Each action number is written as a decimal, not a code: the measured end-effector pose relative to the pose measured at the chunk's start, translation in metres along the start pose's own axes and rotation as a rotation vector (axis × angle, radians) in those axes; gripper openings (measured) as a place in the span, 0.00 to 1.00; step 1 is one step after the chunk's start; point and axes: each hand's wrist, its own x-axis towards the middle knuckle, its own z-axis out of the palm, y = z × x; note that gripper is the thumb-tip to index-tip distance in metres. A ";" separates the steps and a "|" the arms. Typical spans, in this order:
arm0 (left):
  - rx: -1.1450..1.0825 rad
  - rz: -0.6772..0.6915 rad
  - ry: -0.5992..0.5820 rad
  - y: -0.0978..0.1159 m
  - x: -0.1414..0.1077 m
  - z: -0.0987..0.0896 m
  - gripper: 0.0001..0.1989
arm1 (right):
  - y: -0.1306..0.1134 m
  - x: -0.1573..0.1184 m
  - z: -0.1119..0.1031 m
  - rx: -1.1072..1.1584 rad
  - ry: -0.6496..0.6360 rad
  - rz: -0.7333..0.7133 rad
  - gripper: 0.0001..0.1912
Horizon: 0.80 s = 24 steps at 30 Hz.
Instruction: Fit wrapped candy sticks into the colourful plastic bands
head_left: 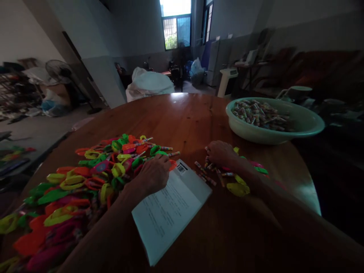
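My left hand [155, 171] is closed over the right edge of the colourful pile, with an orange plastic piece [172, 164] showing at its fingertips. Beneath and beside it lies a white booklet [167, 214] with printed lines and a barcode. My right hand [220, 152] bends down over several small printed tubes [209, 179], which look like wrapped candy rolls; one tube [207, 149] shows at its fingers. A yellow plastic piece [239, 187] lies just below the right wrist. Neon plastic pieces [118, 170], some with tubes in them, spread across the table's left side.
A pale green basin [305, 127] holding many printed tubes stands at the back right of the round wooden table [182, 113]. Behind the table are a white sack [150, 84], a standing fan [58, 70] and a white appliance [227, 82].
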 end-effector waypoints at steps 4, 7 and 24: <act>-0.070 0.012 0.086 -0.003 -0.002 0.009 0.14 | -0.028 -0.018 -0.009 0.236 0.122 -0.232 0.11; -0.103 0.013 0.119 -0.004 -0.002 0.014 0.11 | -0.057 -0.031 -0.008 0.495 0.105 -0.387 0.12; -0.196 0.012 0.140 -0.012 -0.006 0.012 0.10 | -0.084 -0.036 0.012 0.521 0.147 -0.503 0.09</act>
